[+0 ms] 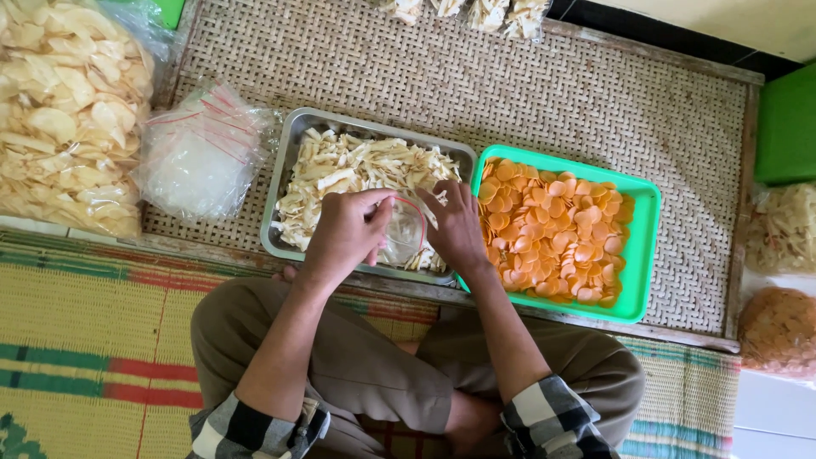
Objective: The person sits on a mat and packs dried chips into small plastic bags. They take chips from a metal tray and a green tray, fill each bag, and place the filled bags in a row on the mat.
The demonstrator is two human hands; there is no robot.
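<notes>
Hands (348,234) (455,228) curled around clear bag (404,231) over metal tray (285,170)

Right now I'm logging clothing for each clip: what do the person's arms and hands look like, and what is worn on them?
Both forearms are bare. The sleeves are black-and-white checked, rolled up to about the elbows. The left hand and right hand wear no gloves; I can see no rings or watch.
</notes>
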